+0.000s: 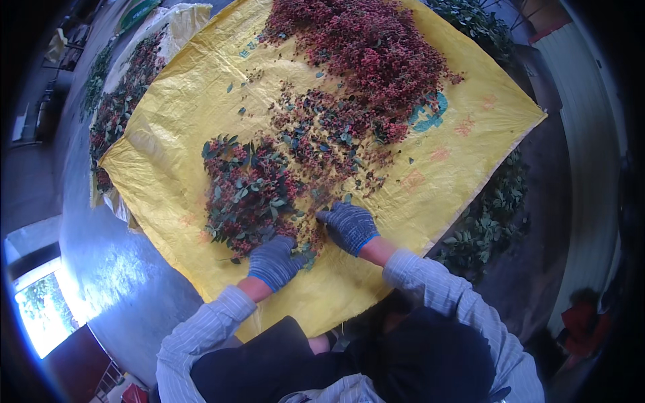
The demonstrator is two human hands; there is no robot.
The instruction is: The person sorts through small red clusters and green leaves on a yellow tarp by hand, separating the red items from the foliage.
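Observation:
My left hand [275,260], in a grey-blue knit glove, is closed at the near edge of a heap of leafy red peppercorn sprigs [248,191]. Green leaves and red berries poke out beside its thumb, on a sprig it appears to grip. To the right, my right hand [349,228], gloved alike with a blue cuff, has its fingers bent together over loose berries; whatever they pinch is hidden. Both hands are low over a yellow woven plastic sheet [403,208]. Scattered berries and leaves [322,127] lie beyond them, running up to a large pile of picked red peppercorns [369,54].
More leafy sprigs lie on a pale sheet [127,101] at the far left. Cut green foliage [487,215] is heaped on the floor right of the yellow sheet, with more [477,27] at the far right. A red object [581,329] stands at the lower right.

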